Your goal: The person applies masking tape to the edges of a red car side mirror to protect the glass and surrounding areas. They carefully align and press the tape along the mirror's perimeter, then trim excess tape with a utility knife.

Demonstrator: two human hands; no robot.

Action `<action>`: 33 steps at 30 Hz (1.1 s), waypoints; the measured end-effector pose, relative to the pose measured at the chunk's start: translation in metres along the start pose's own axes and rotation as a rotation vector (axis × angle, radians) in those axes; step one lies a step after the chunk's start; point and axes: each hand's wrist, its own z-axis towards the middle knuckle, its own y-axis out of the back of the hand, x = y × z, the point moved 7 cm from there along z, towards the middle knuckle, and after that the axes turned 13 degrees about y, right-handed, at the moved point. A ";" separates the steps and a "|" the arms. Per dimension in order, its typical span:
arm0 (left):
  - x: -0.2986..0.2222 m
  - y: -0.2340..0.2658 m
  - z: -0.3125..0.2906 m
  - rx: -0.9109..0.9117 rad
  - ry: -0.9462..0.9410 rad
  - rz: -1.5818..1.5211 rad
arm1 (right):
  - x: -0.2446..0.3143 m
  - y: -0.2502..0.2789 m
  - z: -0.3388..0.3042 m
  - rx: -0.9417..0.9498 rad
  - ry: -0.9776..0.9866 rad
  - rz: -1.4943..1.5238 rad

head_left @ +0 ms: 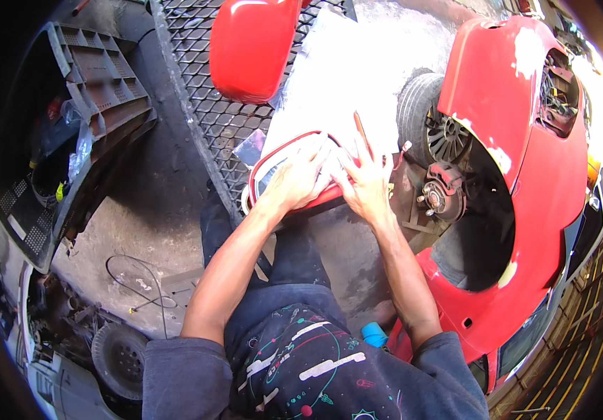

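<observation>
A red-rimmed car side mirror (pixel 254 170) lies at the near edge of a white sheet, its glass partly covered by my hands. My left hand (pixel 300 171) is over the mirror, fingers closed at its rim; glare washes out the fingertips. Beside it, my right hand (pixel 368 178) bends its thumb and a finger toward the same rim. A slim reddish-brown stick-like tool (pixel 362 131) juts up between the right hand's fingers. Whether a thin strip lies between the two hands' fingertips, I cannot make out. A short cable with a pale connector (pixel 405 147) shows right of my right hand.
The white sheet (pixel 350 63) covers part of a metal mesh table (pixel 189 63), where another red mirror housing (pixel 252 52) lies. To the right stands a red car body (pixel 536 182) with an exposed brake (pixel 443 192) and loose wheel (pixel 417 112). A dark bumper (pixel 105 150) is at left.
</observation>
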 end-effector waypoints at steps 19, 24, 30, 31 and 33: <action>0.004 -0.019 0.004 -0.001 -0.003 0.175 | -0.008 0.006 0.015 0.005 0.287 0.158; 0.000 -0.023 0.012 0.118 0.050 0.090 | -0.010 0.034 0.046 -0.325 0.076 0.249; -0.005 -0.026 0.012 0.169 0.066 0.075 | 0.001 0.044 0.159 -0.390 0.033 0.180; -0.008 -0.023 0.012 0.111 0.049 0.078 | 0.003 0.046 0.177 -0.401 0.016 0.177; -0.010 -0.022 0.013 0.080 0.062 0.063 | 0.010 0.041 0.207 -0.371 -0.028 0.267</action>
